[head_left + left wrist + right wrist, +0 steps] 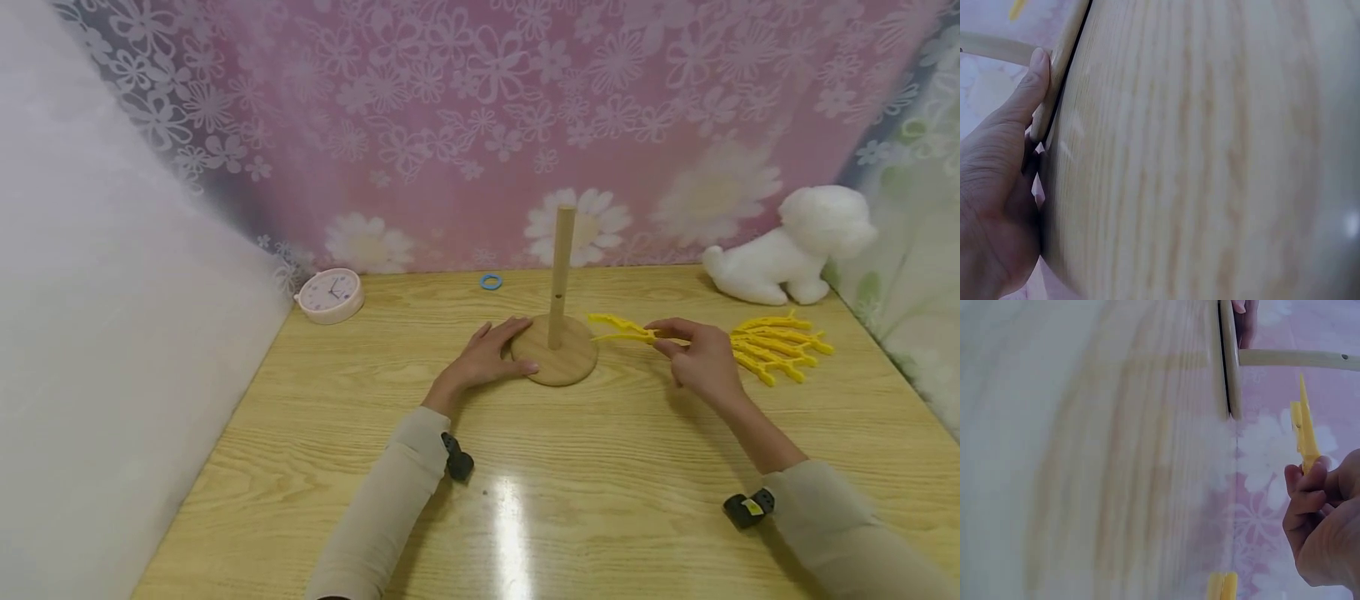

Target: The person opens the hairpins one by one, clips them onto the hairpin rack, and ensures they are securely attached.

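Observation:
A round wooden base (562,367) carries an upright wooden post (562,267) with a small hole in its side. My left hand (491,354) holds the base by its left edge, thumb at the front and fingers farther back. In the left wrist view the thumb (1032,87) presses on the base's rim. To the right of the base, my right hand (701,358) pinches a yellow forked branch piece (618,327) between thumb and fingers. Its two prongs point left, towards the post. In the right wrist view the same branch piece (1307,434) is above the table.
Several more yellow branch pieces (783,346) lie in a heap right of my right hand. A white plush dog (795,246) sits at the back right. A pink clock (330,296) stands at the back left, and a blue ring (491,282) lies near the back edge.

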{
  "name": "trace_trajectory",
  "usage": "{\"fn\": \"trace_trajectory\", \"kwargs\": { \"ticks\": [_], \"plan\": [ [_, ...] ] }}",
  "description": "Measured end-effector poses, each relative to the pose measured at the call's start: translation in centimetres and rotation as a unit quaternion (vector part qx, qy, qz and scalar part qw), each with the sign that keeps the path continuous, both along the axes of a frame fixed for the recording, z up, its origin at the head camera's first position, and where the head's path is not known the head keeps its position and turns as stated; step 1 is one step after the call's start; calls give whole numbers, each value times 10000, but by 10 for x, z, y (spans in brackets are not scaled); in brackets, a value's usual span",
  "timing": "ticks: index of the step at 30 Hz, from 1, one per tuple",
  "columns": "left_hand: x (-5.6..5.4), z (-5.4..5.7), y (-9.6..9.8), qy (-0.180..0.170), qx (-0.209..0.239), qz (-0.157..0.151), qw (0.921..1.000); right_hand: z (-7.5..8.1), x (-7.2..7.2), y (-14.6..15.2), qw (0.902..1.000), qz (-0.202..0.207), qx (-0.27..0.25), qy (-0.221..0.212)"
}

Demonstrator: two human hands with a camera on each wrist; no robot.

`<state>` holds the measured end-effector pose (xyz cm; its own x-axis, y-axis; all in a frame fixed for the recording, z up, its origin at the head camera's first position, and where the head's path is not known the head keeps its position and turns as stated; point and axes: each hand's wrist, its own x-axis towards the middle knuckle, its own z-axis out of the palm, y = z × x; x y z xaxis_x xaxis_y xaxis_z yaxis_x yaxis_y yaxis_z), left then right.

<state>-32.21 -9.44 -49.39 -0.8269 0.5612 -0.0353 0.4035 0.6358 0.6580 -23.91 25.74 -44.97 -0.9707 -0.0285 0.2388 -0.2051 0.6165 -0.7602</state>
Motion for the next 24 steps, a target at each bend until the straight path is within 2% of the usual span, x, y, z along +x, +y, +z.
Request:
{"fn": "trace_trajectory", "kwargs": {
  "ticks": [6,16,19,24],
  "plan": [
    [0,0,0,-1,-22,22,10000,-5,-15,-18,9991,-243,147,319],
    [0,2,0,14,-68,11,10000,-10,-38,-40,9988,288,245,312],
    [-1,2,-1,104,-32,-12,9999,-12,-45,-46,9986,445,216,178],
    [0,0,0,137,-43,-36,9999,-17,-51,-54,9977,611,59,-279]
  ]
}}
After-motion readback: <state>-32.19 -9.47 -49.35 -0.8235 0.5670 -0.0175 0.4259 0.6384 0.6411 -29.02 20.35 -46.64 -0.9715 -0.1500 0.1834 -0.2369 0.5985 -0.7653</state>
